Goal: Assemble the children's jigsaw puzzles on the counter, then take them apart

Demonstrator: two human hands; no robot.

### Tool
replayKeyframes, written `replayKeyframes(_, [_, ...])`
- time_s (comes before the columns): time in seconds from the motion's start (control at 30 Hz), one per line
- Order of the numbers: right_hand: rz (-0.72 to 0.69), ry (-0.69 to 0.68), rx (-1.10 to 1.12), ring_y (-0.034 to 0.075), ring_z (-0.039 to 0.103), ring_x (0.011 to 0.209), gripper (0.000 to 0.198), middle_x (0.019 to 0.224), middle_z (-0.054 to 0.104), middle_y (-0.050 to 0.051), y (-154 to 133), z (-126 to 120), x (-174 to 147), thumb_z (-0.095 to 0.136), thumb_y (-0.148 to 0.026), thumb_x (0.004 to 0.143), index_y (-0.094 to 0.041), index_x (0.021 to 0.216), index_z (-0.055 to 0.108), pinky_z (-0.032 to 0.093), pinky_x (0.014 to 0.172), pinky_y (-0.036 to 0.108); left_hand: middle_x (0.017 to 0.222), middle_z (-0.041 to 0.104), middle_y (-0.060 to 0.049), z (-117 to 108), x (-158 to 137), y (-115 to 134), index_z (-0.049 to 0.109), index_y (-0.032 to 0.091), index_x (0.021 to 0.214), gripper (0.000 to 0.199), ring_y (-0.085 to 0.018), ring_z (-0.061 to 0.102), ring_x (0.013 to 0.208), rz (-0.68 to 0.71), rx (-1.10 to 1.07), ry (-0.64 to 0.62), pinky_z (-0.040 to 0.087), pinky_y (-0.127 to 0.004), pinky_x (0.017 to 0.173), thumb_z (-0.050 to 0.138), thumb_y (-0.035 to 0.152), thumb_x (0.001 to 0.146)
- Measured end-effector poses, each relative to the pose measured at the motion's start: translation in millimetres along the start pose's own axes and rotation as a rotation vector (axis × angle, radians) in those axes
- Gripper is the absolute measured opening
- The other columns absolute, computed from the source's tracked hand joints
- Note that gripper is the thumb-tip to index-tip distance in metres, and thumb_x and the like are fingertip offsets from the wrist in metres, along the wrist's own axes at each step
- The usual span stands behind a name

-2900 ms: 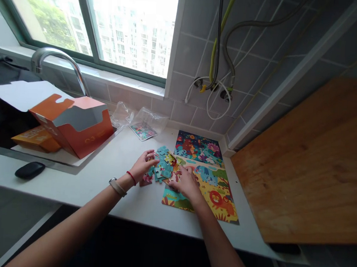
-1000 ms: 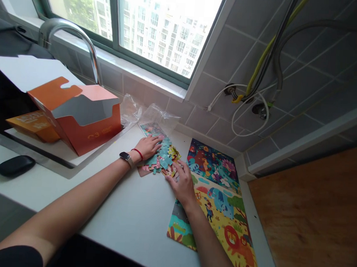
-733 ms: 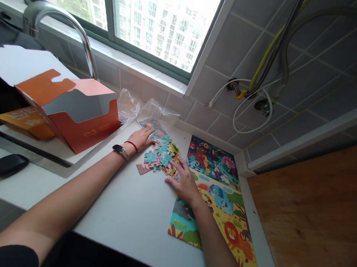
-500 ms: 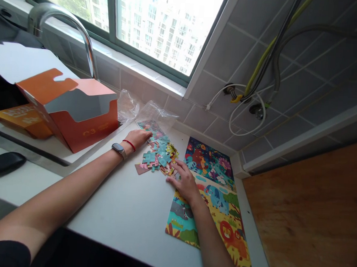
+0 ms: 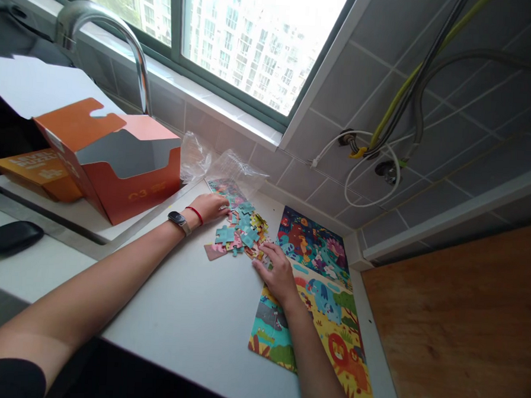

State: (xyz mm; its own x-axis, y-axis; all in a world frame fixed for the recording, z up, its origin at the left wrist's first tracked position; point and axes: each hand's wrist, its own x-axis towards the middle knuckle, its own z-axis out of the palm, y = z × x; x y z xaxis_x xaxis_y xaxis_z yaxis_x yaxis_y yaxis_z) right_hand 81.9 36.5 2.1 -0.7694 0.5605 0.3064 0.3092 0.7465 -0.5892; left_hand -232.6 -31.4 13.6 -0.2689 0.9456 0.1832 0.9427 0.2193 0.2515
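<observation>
A loose heap of jigsaw puzzle pieces (image 5: 247, 230), mostly teal with some pink and yellow, lies on the white counter. My left hand (image 5: 211, 207) is at the heap's far left edge, fingers curled together; what they hold, if anything, is hidden. It wears a red cord and a wristband. At the heap's right side, my right hand (image 5: 278, 274) rests with thumb and fingers apart, fingertips at the nearest pieces. Beneath my right forearm lies an assembled animal puzzle (image 5: 326, 312) with elephants and lions. A darker night-scene puzzle (image 5: 314, 243) adjoins it at the back.
A printed picture sheet (image 5: 227, 189) and clear plastic bags (image 5: 234, 170) lie behind the heap. To the left stand an open orange box (image 5: 145, 187), a smaller orange box (image 5: 39, 172), a black mouse-like object (image 5: 10, 237) and a faucet (image 5: 141, 68). Cables (image 5: 397, 105) hang at right.
The view has shifted slightly, moving the scene a little to the right in the picture. Both hands stay at the same sides of the heap; the left fingers have moved only slightly.
</observation>
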Motion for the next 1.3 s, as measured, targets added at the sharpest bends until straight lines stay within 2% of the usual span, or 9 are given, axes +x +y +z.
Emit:
replayKeyframes(0.2, [0.002,0.028,0.047,0.024,0.064,0.121,0.036,0.128,0.067,0.011,0.6,-0.5,0.9,0.073,-0.029,0.088,-0.023,0.124,0.071,0.049,0.11,0.04,0.093,0.075,-0.013,-5.2,0.2,4.7,0.073,0.021,0.084,0.037,-0.028,0.07,0.088,-0.002,0.007,-0.006,0.05,-0.035,0.073,0.043,0.037,0.097])
replayKeyframes(0.37, [0.005,0.044,0.077,0.024,0.064,0.121,0.033,0.127,0.068,0.01,1.5,0.0,1.5,0.069,-0.028,0.09,-0.023,0.123,0.072,0.048,0.109,0.04,0.104,0.072,-0.016,-15.6,-3.4,6.0,0.069,0.018,0.095,0.034,-0.03,0.067,0.102,0.006,-0.013,0.061,0.051,-0.036,0.08,0.04,0.035,0.101])
replayKeyframes(0.53, [0.015,0.059,0.085,0.023,0.065,0.119,0.029,0.125,0.068,0.011,-0.8,-1.1,1.9,0.066,-0.029,0.093,-0.022,0.121,0.072,0.049,0.108,0.039,0.106,0.07,-0.014,-29.2,-6.0,-1.4,0.065,0.017,0.107,0.035,-0.028,0.066,0.102,-0.045,-0.029,0.274,0.05,-0.035,0.083,0.035,0.035,0.105])
replayKeyframes(0.63, [0.009,0.074,0.085,0.023,0.064,0.119,0.029,0.124,0.068,0.011,-3.1,-0.9,1.9,0.065,-0.028,0.093,-0.021,0.12,0.072,0.049,0.108,0.038,0.101,0.07,-0.013,-38.2,-8.8,-5.5,0.063,0.018,0.111,0.038,-0.029,0.067,0.096,-0.176,-0.036,0.403,0.048,-0.034,0.074,0.033,0.04,0.106])
replayKeyframes(0.73, [0.0,0.077,0.084,0.023,0.065,0.118,0.028,0.124,0.068,0.011,-4.7,0.1,1.8,0.065,-0.026,0.093,-0.021,0.12,0.072,0.049,0.107,0.038,0.096,0.071,-0.012,-44.5,-12.0,-5.4,0.063,0.019,0.116,0.041,-0.03,0.069,0.088,-0.296,-0.019,0.451,0.042,-0.033,0.066,0.032,0.044,0.107])
replayKeyframes(0.9, [-0.035,0.115,0.109,0.024,0.065,0.115,0.025,0.121,0.069,0.012,-6.9,1.6,2.1,0.065,-0.028,0.093,-0.022,0.117,0.074,0.05,0.105,0.043,0.092,0.073,-0.012,-45.6,-14.2,-1.0,0.064,0.018,0.111,0.041,-0.028,0.07,0.084,-0.31,-0.024,0.619,0.038,-0.032,0.062,0.034,0.046,0.107])
replayKeyframes(1.07, [0.03,0.185,0.298,0.025,0.067,0.11,0.02,0.114,0.072,0.01,-15.8,3.8,1.2,0.067,-0.036,0.094,-0.024,0.106,0.077,0.054,0.098,0.043,0.088,0.074,-0.011,-47.7,-18.6,12.6,0.064,0.018,0.103,0.034,-0.025,0.071,0.081,-0.181,-0.056,0.856,0.039,-0.03,0.062,0.041,0.043,0.106])
replayKeyframes(1.2, [0.292,0.05,0.863,0.025,0.073,0.094,0.041,0.113,0.075,0.011,-28.1,3.6,0.5,0.065,-0.057,0.091,-0.025,0.116,0.073,0.059,0.076,0.037,0.088,0.075,-0.007,-53.2,-28.7,42.3,0.063,0.02,0.099,0.02,-0.02,0.07,0.079,0.101,-0.104,0.936,0.046,-0.029,0.068,0.05,0.034,0.104])
replayKeyframes(1.3, [0.366,-0.112,1.309,0.029,0.072,0.107,0.07,0.133,0.069,0.012,-36.0,-5.3,1.0,0.055,-0.078,0.086,-0.031,0.137,0.059,0.06,0.078,0.042,0.09,0.077,-0.004,-53.3,-40.9,74.0,0.062,0.021,0.101,0.007,-0.017,0.069,0.081,0.427,-0.205,0.859,0.051,-0.028,0.075,0.054,0.021,0.101])
